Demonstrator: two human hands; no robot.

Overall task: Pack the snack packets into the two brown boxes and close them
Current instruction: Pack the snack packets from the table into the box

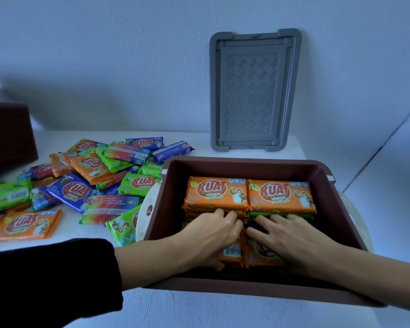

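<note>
An open brown box (244, 163) stands in front of me on the white table. In its far row lie two orange snack packets (217, 194) side by side on top of green ones. My left hand (211, 235) grips an orange packet (232, 253) in the near row, fingers over its far edge and thumb at its near edge. Beside it, my right hand (289, 240) lies flat with spread fingers on a second orange packet (262, 255). A second brown box (10, 133) stands at the far left, partly out of view.
Several loose packets in orange, green and blue (81, 181) are heaped on the table left of the box. A grey lid (253, 91) leans upright against the wall behind it. A white round object (144, 218) pokes out from under the box.
</note>
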